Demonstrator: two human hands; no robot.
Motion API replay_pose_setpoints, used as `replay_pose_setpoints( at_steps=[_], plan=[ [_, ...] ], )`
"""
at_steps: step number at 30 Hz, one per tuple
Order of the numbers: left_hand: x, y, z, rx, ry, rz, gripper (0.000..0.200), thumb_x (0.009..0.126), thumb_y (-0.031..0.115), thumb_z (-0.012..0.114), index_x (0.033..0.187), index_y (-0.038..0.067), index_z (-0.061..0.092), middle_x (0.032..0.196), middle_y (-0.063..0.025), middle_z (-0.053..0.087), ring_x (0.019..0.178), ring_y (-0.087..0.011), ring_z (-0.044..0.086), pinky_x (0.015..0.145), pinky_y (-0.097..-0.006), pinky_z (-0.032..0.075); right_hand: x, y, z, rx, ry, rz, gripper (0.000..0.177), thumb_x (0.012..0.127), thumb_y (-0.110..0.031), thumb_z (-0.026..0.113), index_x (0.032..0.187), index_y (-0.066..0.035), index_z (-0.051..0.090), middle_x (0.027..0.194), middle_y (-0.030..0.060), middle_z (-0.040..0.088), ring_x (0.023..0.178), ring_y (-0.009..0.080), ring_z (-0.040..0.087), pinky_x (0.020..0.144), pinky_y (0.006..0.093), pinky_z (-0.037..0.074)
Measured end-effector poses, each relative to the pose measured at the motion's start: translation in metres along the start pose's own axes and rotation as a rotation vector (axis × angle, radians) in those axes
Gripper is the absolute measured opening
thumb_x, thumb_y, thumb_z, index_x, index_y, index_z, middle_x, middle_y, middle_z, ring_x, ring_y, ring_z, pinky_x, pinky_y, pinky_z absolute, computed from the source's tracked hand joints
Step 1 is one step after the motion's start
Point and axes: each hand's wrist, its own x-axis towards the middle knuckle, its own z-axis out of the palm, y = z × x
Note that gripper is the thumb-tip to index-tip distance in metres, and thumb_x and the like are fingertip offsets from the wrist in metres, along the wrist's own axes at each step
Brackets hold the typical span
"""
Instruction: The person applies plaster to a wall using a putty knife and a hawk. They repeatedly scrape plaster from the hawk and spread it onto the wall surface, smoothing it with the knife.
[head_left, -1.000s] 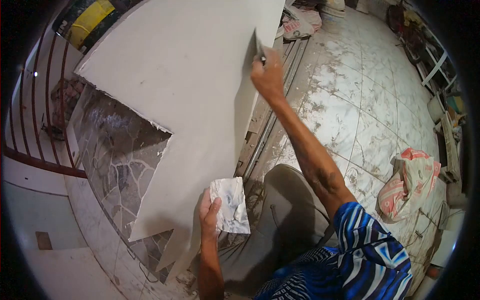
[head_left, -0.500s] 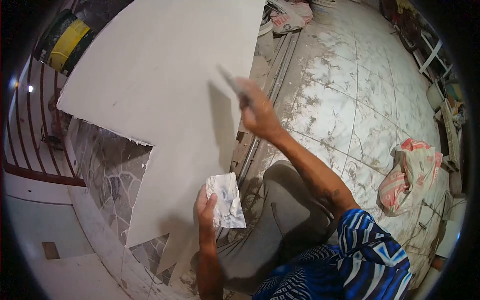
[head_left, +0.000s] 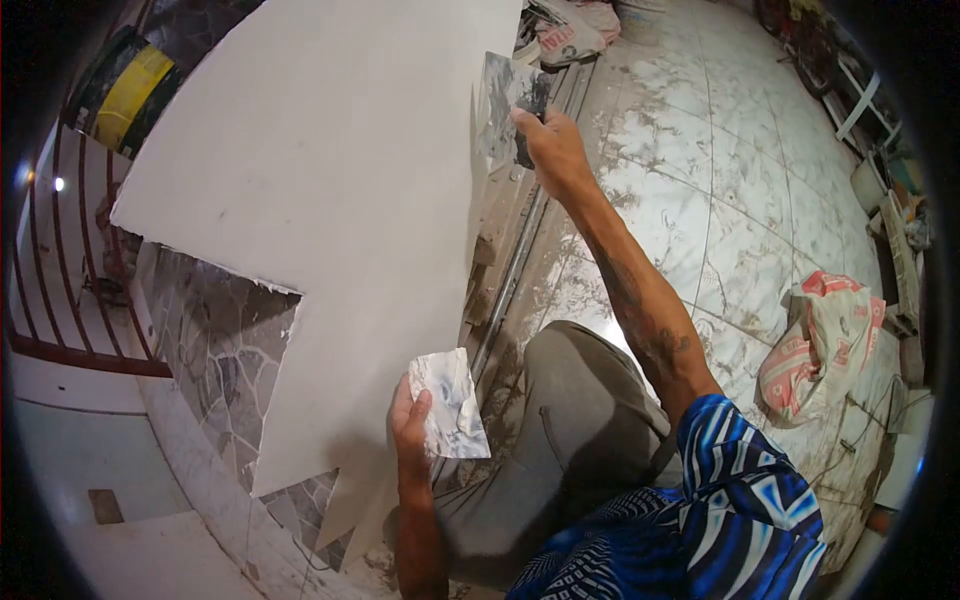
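Note:
A large white board [head_left: 330, 150], likely plasterboard, spreads out before me with a ragged, notched left edge. My right hand [head_left: 558, 148] grips a flat, wide putty knife [head_left: 498, 95] at the board's far right edge. Its blade is smeared with grey and white, and its face is turned towards me. Lower down, my left hand [head_left: 408, 415] holds a small rectangular plate [head_left: 450, 405] coated with white putty, thumb on top and the other fingers mostly hidden beneath. That plate is over the board's near right edge, beside my bent knee [head_left: 580, 400].
Metal rails [head_left: 520, 245] run along the board's right side. A dusty tiled floor [head_left: 660, 200] stretches to the right, with a crumpled red-and-white sack [head_left: 820, 345] on it. More sacks [head_left: 575, 30] lie at the back. A railing [head_left: 80, 250] and a yellow-banded dark roll [head_left: 130, 90] are at left.
My right hand has moved away and slightly right with the putty knife, from above the board to its right edge. The blade now faces me. My left hand has hardly moved.

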Motion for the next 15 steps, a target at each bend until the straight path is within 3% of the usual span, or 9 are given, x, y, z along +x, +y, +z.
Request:
replay_pose_setpoints(
  at_steps=[1, 7, 8, 12, 15],
  plan=[
    [0.000, 0.000, 0.001, -0.003, 0.003, 0.004, 0.048, 0.098, 0.007, 0.049, 0.143, -0.006, 0.040, 0.131, -0.0188, 0.059, 0.117, -0.0272, 0.062, 0.104, -0.0385, 0.048, -0.002, -0.005, 0.002, -0.023, 0.007, -0.023, 0.022, 0.098, -0.019, 0.059, 0.106, 0.001, 0.063, 0.084, -0.0013, 0.059, 0.076, 0.0090, 0.055, 0.068, 0.0280, 0.046],
    [-0.003, 0.005, 0.002, 0.016, 0.015, 0.009, 0.048, 0.099, 0.008, 0.050, 0.143, -0.007, 0.040, 0.132, -0.0184, 0.059, 0.117, -0.0263, 0.062, 0.103, -0.0380, 0.048, 0.036, 0.020, 0.032, -0.520, 0.312, -0.869, 0.025, 0.092, -0.005, 0.055, 0.115, 0.006, 0.057, 0.095, 0.0133, 0.063, 0.086, 0.0305, 0.061, 0.080, 0.0392, 0.049],
    [-0.004, 0.006, 0.002, 0.022, 0.013, 0.004, 0.048, 0.099, 0.008, 0.050, 0.143, -0.007, 0.041, 0.132, -0.0182, 0.059, 0.117, -0.0261, 0.062, 0.103, -0.0378, 0.048, 0.035, 0.022, 0.043, -0.546, 0.286, -0.828, 0.042, 0.085, 0.003, 0.055, 0.127, 0.008, 0.052, 0.115, 0.0238, 0.056, 0.107, 0.0407, 0.055, 0.093, 0.0438, 0.047],
    [-0.008, 0.013, 0.009, 0.028, 0.059, -0.011, 0.045, 0.098, 0.009, 0.051, 0.140, -0.006, 0.044, 0.129, -0.0150, 0.059, 0.115, -0.0226, 0.060, 0.102, -0.0354, 0.047, 0.020, 0.038, 0.097, -0.705, 0.314, -0.753, 0.071, 0.074, 0.009, 0.056, 0.142, 0.013, 0.037, 0.133, 0.0295, 0.041, 0.122, 0.0480, 0.041, 0.105, 0.0500, 0.040],
    [-0.009, 0.015, 0.012, 0.025, 0.045, -0.019, 0.043, 0.098, 0.010, 0.052, 0.138, -0.004, 0.047, 0.125, -0.0109, 0.059, 0.112, -0.0175, 0.057, 0.101, -0.0330, 0.045, -0.014, 0.033, 0.097, -0.684, 0.187, -0.816, 0.063, 0.072, 0.013, 0.053, 0.134, 0.015, 0.043, 0.134, 0.0310, 0.042, 0.119, 0.0467, 0.043, 0.105, 0.0526, 0.037]
  ],
)
